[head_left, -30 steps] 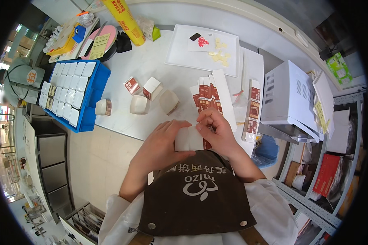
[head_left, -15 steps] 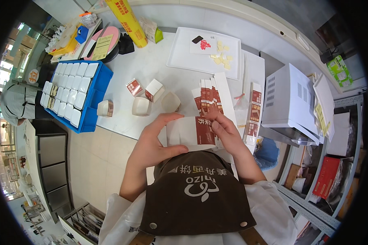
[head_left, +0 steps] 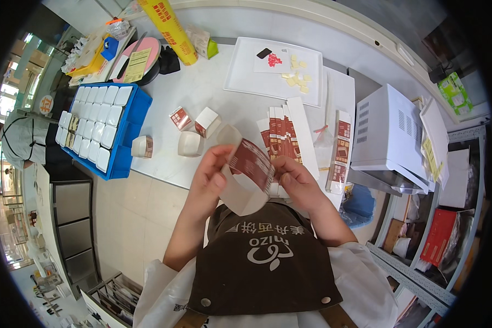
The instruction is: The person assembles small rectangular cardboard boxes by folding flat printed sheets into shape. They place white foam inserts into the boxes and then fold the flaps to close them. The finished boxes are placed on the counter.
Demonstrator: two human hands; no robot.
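Observation:
Both my hands hold one flat white and dark red carton blank (head_left: 246, 175) above the near edge of the white counter (head_left: 202, 93). My left hand (head_left: 210, 177) grips its left side and my right hand (head_left: 295, 183) grips its right side. The blank is partly folded open and tilted toward me. Just beyond it lies a stack of flat red and white blanks (head_left: 283, 136). Three folded small boxes (head_left: 194, 123) stand on the counter to the left of my hands, with a fourth (head_left: 142, 146) near the blue crate.
A blue crate (head_left: 128, 128) of white boxes sits at the counter's left end. A white tray (head_left: 240, 76) with small yellow pieces lies at the back. A white appliance (head_left: 391, 136) stands right. A person stands far left beyond the counter.
My hands have lifted the blank off the counter edge, pulled it toward me and opened it wider. The camera view has shifted slightly.

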